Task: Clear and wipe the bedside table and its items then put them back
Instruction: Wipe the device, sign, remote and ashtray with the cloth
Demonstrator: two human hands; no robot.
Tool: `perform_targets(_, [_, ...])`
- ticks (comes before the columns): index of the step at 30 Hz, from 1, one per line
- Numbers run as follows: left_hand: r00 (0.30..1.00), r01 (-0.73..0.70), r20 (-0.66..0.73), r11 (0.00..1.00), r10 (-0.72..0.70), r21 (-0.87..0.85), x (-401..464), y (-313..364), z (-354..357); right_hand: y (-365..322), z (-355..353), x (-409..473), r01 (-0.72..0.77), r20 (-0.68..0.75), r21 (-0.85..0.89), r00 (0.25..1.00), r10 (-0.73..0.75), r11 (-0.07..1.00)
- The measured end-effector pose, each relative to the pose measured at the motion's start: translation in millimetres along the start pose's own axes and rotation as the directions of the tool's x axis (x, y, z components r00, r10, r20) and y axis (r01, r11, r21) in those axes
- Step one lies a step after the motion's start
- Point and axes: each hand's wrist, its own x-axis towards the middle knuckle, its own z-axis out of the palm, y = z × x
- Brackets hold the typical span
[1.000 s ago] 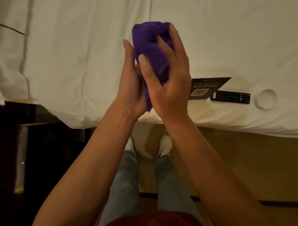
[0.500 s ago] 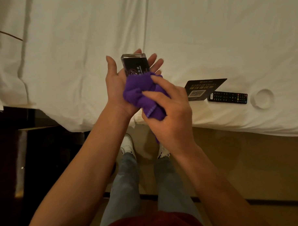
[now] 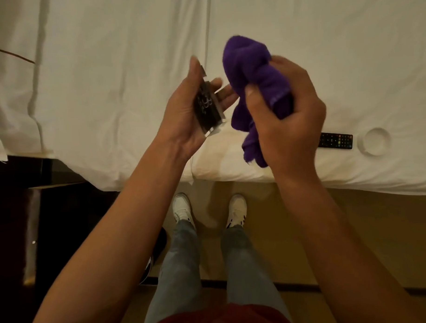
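Midway, I'd say: the left hand [image 3: 181, 119] grips a small dark sign [image 3: 207, 108] over the bed [image 3: 107, 68], the right hand [image 3: 285, 120] clenches the cloth [image 3: 252, 70] just beside it. The remote [image 3: 335, 140] and dish [image 3: 374, 141] lie on the bed, not yet returned.

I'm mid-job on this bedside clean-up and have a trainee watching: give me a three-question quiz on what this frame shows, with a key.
1. True or false: the purple cloth is pressed against the dark acrylic block.
2. Which hand has the block in its grip?
A. left hand
B. right hand
C. neither
3. Fill in: lying on the white bed, the remote control sits beside a round white ____.

Key
1. False: the cloth is held apart from the block, to its right.
2. A: the thumb and fingers hold it by its edges.
3. Dish (it looks like an ashtray).
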Motion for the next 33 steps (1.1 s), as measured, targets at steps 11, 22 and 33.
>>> perform_targets(11, [0.996, -0.007, 0.087, 0.956, 0.034, -0.295, -16, -10, -9, -1, 39, 0, 0.176, 0.006, -0.207, 0.984, -0.178, 0.962])
perform_targets(22, [0.844, -0.174, -0.449, 0.942, 0.293, 0.288, -33, -25, 7, 5, 32, -3, -0.286, 0.111, 0.131, 0.956, 0.272, 0.949])
perform_targets(33, [0.850, -0.343, -0.359, 0.922, 0.386, 0.177, -26, 2, 1, 1, 28, -29, -0.089, 0.233, -0.025, 0.968, 0.092, 0.996])
